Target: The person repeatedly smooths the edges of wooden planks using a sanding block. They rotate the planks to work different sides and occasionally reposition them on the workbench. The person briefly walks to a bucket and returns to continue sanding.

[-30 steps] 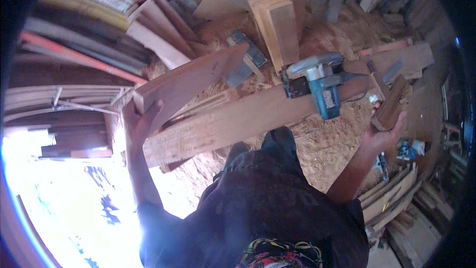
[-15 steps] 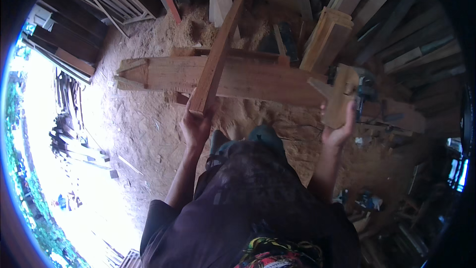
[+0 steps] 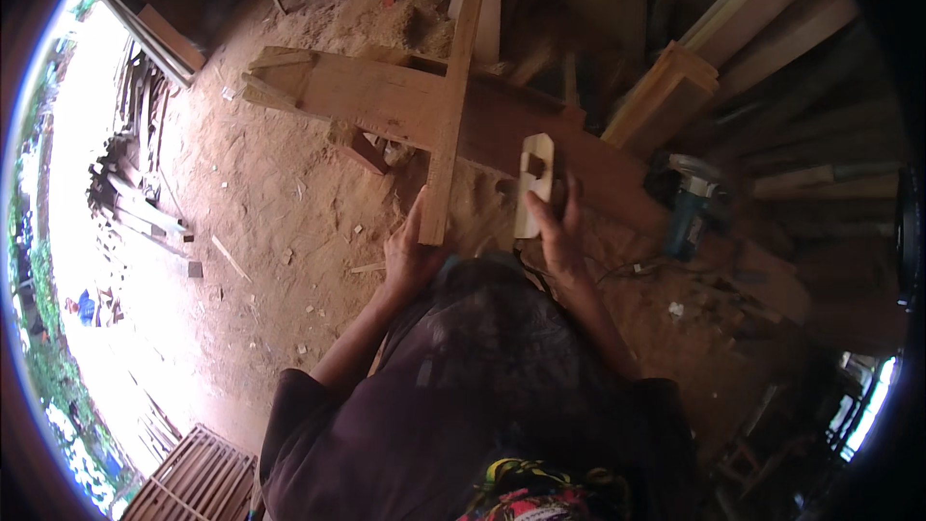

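My left hand (image 3: 413,253) is closed round the near end of a long, narrow wooden plank (image 3: 452,116). The plank points away from me, over the workbench (image 3: 376,96), a thick wide board set low above the floor. In my right hand (image 3: 562,239) is a pale wooden hand plane (image 3: 536,178), a short block with a dark opening in its top. My thumb lies along its near part, and the fingers wrap its right side. A small gap separates the plane from the plank on its left.
A blue-green power tool (image 3: 689,207) with a cord is on the right. Stacked lumber (image 3: 675,87) leans at the far right. Sawdust and wood scraps cover the floor (image 3: 260,193). A slatted wooden frame (image 3: 193,473) is at the lower left.
My right hand has brought the hand plane leftward, close to the plank. The plank has shifted right and stands straighter in view. The view itself has turned, uncovering the power tool.
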A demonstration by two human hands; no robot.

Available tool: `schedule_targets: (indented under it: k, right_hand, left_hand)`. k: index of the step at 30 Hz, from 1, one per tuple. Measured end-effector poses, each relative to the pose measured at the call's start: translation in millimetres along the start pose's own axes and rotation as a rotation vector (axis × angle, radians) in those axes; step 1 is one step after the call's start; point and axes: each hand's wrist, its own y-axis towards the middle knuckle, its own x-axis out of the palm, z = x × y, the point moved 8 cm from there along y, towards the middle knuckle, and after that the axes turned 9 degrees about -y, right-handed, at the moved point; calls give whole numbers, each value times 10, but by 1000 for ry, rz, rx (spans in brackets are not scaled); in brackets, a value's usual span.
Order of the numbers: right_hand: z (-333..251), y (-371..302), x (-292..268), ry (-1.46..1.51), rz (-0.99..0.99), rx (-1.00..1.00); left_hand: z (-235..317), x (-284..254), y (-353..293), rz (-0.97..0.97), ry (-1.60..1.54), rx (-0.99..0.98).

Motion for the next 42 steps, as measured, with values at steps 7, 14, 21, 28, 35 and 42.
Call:
schedule_targets:
  k: [7,14,21,28,35,42]
  right_hand:
    - [346,23,557,-244,-157,-89]
    - [446,0,634,-560,-47,-404]
    - [404,55,469,-573,-81,-229]
    - [453,103,571,-578,-30,-350]
    - [448,-351,-75,-206,-92,25]
    - [180,-618,397,-564,33,-131]
  left_hand:
    - [-68,414,-155,35,-38,43]
    - [-766,731,-342,-281,-116,-253]
    - [-248,83,798,-166,-584,-136]
    - [-180,624,1831,-66,-434,-269]
    - [-38,730,1882,-21,-142,-278]
    - [-156,763,1789,29,-156,-222]
